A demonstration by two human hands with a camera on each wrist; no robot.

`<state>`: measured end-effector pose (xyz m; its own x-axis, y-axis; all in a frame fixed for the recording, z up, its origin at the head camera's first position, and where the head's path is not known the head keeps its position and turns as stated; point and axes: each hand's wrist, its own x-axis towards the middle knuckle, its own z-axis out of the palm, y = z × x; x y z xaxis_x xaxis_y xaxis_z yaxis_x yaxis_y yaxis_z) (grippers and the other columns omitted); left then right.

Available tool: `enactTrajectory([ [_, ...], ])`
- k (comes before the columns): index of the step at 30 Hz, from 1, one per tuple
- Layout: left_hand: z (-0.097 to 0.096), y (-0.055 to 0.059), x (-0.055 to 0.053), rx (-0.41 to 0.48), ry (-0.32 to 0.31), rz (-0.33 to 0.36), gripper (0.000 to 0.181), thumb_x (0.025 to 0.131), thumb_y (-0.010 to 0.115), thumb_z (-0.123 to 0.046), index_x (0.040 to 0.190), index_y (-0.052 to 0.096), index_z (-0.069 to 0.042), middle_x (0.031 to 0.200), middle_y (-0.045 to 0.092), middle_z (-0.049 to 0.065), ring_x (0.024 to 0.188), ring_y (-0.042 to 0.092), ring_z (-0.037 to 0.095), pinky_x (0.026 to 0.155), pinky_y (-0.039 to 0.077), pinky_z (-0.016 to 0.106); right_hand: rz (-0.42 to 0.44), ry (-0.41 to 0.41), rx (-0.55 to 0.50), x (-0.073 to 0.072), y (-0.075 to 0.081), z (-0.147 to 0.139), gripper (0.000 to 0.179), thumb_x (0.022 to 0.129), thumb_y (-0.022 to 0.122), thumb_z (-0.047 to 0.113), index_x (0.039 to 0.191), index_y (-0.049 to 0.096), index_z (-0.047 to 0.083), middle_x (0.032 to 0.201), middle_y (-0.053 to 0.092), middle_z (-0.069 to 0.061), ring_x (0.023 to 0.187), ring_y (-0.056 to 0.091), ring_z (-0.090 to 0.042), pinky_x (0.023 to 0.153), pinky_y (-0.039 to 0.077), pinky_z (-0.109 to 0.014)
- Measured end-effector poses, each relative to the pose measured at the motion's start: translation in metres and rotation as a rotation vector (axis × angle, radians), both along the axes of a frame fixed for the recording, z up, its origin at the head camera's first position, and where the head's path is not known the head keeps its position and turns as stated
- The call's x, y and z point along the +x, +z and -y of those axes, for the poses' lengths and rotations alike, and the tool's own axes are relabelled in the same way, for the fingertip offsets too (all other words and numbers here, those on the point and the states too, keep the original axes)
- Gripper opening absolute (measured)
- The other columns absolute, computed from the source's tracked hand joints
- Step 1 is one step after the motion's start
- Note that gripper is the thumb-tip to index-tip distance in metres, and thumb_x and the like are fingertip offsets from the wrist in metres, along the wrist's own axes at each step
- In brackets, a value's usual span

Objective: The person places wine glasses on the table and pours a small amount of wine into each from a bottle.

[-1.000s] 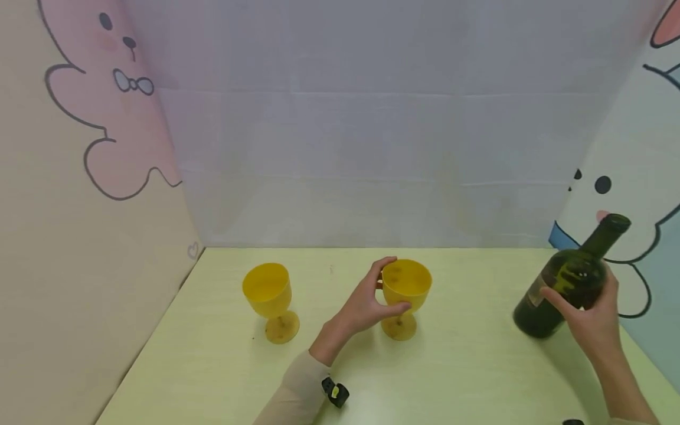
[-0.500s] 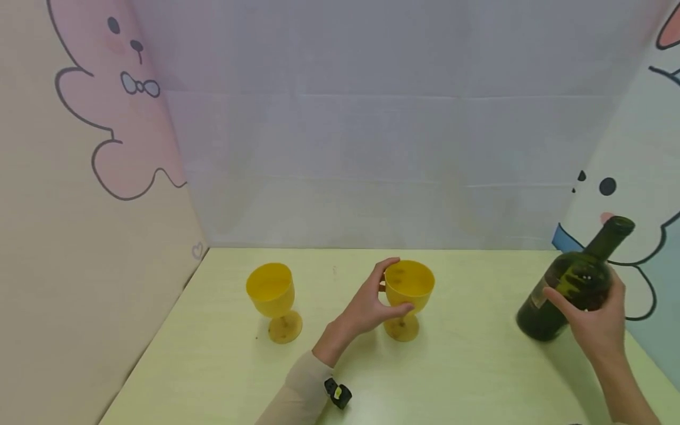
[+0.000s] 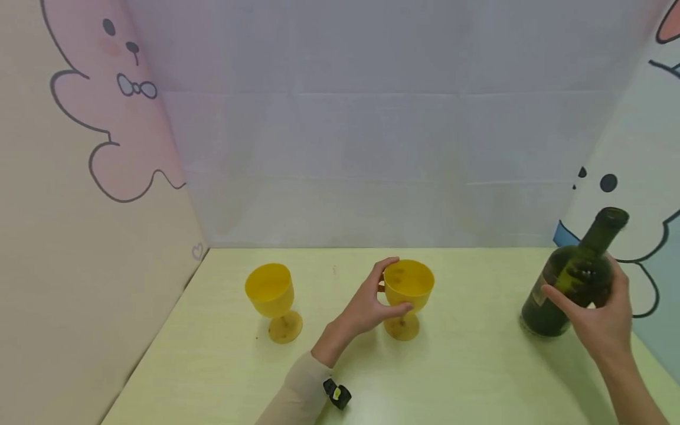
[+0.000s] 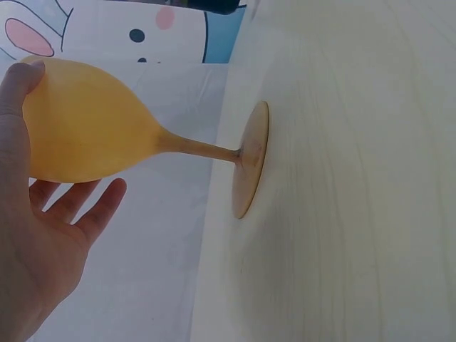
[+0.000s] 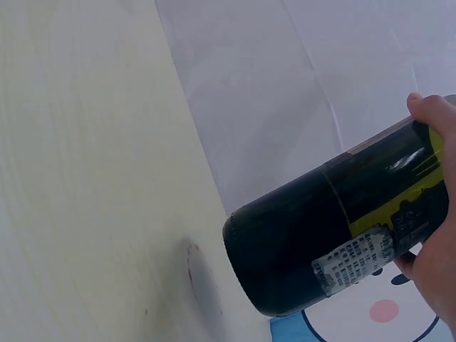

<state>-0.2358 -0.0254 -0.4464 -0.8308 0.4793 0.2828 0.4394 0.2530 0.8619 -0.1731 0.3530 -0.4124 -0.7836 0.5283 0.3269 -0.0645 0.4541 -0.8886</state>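
Swinging wine bottle (image 3: 572,276) nearer upright, frame right, clamped in right grip (image 3: 607,320); still clasping centre yellow goblet (image 3: 411,288) in left grip (image 3: 365,304).

In the head view, a yellow stemmed goblet (image 3: 408,286) hides some fingers of the left hand (image 3: 365,304), and a dark green glass bottle (image 3: 574,280) hides most fingers of the right hand (image 3: 605,319). The right wrist view's edge cuts off the bottle's neck; the print on its white rectangular label (image 5: 354,261) is too small to read. A dark object (image 4: 214,5) at the left wrist view's top is cropped beyond telling.
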Motion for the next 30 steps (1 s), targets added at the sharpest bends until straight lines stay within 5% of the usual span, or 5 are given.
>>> enactTrajectory([
  [14,0.001,0.001,-0.002,0.004,-0.015,-0.008,0.083,0.086,0.077,-0.033,0.153,0.028,-0.026,0.145,0.046,-0.006,0.121,0.05,0.013,0.098,0.048,0.03,-0.039,0.095,0.175,0.007,0.022,0.019,0.108,0.067,0.088,0.0,0.153,0.034,0.036,0.136,0.044,0.022,0.11,0.044,0.01,0.09,0.033,-0.002],
  [22,0.001,-0.001,-0.003,0.009,-0.013,-0.007,0.082,0.086,0.077,-0.034,0.151,0.027,-0.037,0.145,0.046,-0.007,0.121,0.05,0.012,0.098,0.048,0.029,-0.135,0.121,0.299,0.006,0.031,0.03,0.113,0.055,0.091,-0.005,0.151,0.041,0.031,0.128,0.046,0.031,0.109,0.041,0.014,0.092,0.028,-0.008],
  [30,0.0,-0.002,-0.003,0.01,-0.008,-0.002,0.084,0.086,0.077,-0.034,0.153,0.027,-0.025,0.147,0.045,-0.007,0.122,0.049,0.012,0.1,0.047,0.031,-0.266,0.206,0.392,0.001,0.033,0.034,0.116,0.045,0.088,-0.013,0.149,0.047,0.018,0.136,0.047,0.028,0.118,0.038,0.013,0.098,0.025,-0.009],
])
